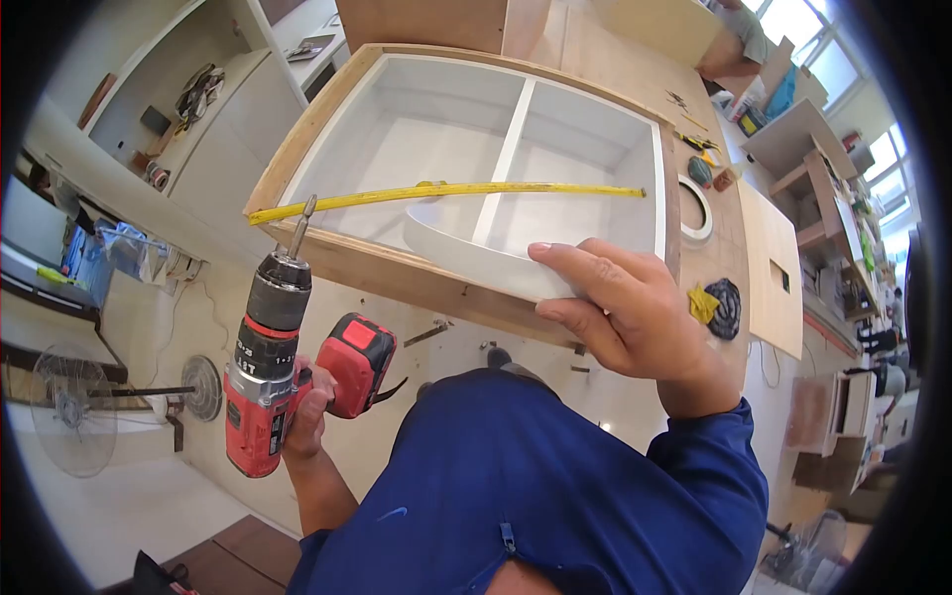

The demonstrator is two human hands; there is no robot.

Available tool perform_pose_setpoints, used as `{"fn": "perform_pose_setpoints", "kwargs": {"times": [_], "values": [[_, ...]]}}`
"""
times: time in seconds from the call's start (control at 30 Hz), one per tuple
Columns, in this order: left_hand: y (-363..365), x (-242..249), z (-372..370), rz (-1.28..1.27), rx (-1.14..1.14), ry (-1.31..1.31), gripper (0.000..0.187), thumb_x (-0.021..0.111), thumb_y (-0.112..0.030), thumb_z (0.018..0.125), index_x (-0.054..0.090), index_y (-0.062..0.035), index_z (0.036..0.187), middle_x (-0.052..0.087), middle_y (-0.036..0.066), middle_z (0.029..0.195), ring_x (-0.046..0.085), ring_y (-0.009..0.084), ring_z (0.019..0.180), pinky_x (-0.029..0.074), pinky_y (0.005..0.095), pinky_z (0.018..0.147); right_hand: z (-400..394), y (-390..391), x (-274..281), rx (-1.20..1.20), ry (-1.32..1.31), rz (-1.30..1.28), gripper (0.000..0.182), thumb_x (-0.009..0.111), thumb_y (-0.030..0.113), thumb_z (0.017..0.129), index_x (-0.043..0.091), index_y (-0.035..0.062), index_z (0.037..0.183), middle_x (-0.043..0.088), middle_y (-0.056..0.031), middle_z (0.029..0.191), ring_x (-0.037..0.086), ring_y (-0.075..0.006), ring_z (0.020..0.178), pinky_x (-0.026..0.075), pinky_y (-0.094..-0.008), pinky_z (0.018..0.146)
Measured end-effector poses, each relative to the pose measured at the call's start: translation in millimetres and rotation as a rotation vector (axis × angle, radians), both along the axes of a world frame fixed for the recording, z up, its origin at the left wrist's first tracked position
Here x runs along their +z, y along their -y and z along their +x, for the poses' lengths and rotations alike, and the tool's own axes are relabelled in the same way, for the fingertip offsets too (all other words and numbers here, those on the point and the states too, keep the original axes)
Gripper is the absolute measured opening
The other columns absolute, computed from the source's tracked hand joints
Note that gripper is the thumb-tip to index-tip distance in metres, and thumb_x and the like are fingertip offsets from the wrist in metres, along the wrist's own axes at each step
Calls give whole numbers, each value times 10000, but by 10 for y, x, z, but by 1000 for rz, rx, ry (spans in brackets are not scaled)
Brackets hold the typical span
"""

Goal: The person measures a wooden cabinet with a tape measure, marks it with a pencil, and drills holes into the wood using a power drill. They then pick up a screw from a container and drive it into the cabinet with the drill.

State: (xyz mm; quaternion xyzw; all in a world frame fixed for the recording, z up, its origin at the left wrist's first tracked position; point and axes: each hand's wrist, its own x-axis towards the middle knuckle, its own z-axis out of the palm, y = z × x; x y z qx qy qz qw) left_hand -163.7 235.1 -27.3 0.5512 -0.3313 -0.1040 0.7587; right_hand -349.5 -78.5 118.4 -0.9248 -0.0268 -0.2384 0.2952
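My left hand (pixel 308 415) is wrapped round the grip of a red and black cordless drill (pixel 268 342), its screwdriver bit pointing up and away from me. Between thumb and fingers, my right hand (pixel 627 309) pinches a thin white strip (pixel 474 256) that looks like edge banding. The strip curves leftward above the near side of a shallow wooden cabinet box (pixel 387 266) with a white inside and one divider (pixel 508 149). A long yellow measuring rule (pixel 476 188) stretches across the box. The drill bit's tip is close to the rule's left end in view.
On the wooden bench (pixel 719 178) right of the box lie a white roll (pixel 696 210), a dark bundle (pixel 726 305), a yellow cloth (pixel 703 303) and small tools. A fan (pixel 74 407) stands at left. A person (pixel 739 45) is at the far side.
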Motion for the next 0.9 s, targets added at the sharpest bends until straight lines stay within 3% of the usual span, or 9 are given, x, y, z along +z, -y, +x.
{"fn": "perform_pose_setpoints", "kwargs": {"times": [0.13, 0.23, 0.43, 0.5, 0.53, 0.63, 0.73, 0.83, 0.9], "values": [[-344, -168, 171, 59, -26, 1, 427, 688, -130, 894, 507, 23, 1248, 560, 48, 751, 557, 152, 675, 496, 329, 695, 55, -356, 64, -53, -56, -110, 409, 729, 113, 884, 629, 0, 1265, 624, -154, 864, 604, -315, 710, 497, -377, 647], [-581, -341, 300, 86, -33, 31, 403, 666, -97, 897, 509, 26, 1247, 570, 48, 761, 561, 146, 680, 499, 327, 697, 329, -433, -317, -177, 23, -117, 394, 700, 112, 906, 627, 42, 1287, 623, -141, 865, 615, -324, 729, 505, -391, 657], [-898, -509, 371, 209, -64, -154, 418, 651, -69, 870, 507, 64, 1240, 581, 60, 739, 574, 152, 681, 503, 327, 704, 298, -296, -690, -328, -411, -270, 394, 675, 137, 913, 632, 155, 1304, 667, -127, 927, 660, -333, 782, 527, -415, 698], [-952, -588, 372, 207, -92, -207, 413, 649, -67, 870, 511, 65, 1237, 584, 60, 734, 576, 151, 684, 501, 323, 705, 167, -214, -846, -420, -562, -308, 413, 678, 160, 906, 620, 174, 1314, 683, -120, 953, 667, -338, 822, 525, -427, 766], [-1020, -695, 400, 210, -109, -228, 400, 679, -50, 873, 529, 58, 1228, 607, 51, 778, 590, 132, 708, 476, 276, 687, 124, -157, -898, -461, -635, -330, 423, 679, 171, 902, 614, 184, 1320, 691, -116, 967, 670, -340, 843, 524, -432, 800], [-1039, -732, 392, 252, -99, -188, 397, 638, -55, 883, 531, 74, 1243, 615, 72, 783, 601, 147, 707, 500, 300, 688, 24, -72, -1072, -495, -644, -317, 481, 703, 203, 876, 589, 162, 1342, 700, -127, 1023, 658, -351, 960, 486, -457, 913], [-1101, -818, 437, 339, -128, -158, 395, 631, -38, 886, 532, 73, 1253, 630, 77, 812, 619, 145, 716, 501, 281, 674, 117, -24, -1217, -485, -484, -456, 470, 686, 254, 891, 580, 108, 1325, 702, -150, 1077, 641, -358, 1065, 439, -473, 999], [-1042, -807, 415, 318, -138, -159, 395, 631, -20, 881, 532, 68, 1253, 637, 78, 822, 629, 143, 712, 501, 268, 664, 552, 25, -1322, -433, -398, -399, 497, 703, 286, 882, 580, 69, 1313, 697, -164, 1083, 633, -361, 1081, 462, -454, 986], [-1040, -914, 419, 332, -120, -125, 401, 636, -15, 874, 533, 66, 1253, 635, 76, 814, 623, 140, 706, 500, 272, 664, 915, -32, -1311, -403, -496, -289, 481, 701, 298, 886, 595, 66, 1293, 697, -160, 1088, 636, -358, 1075, 482, -445, 961]]}}
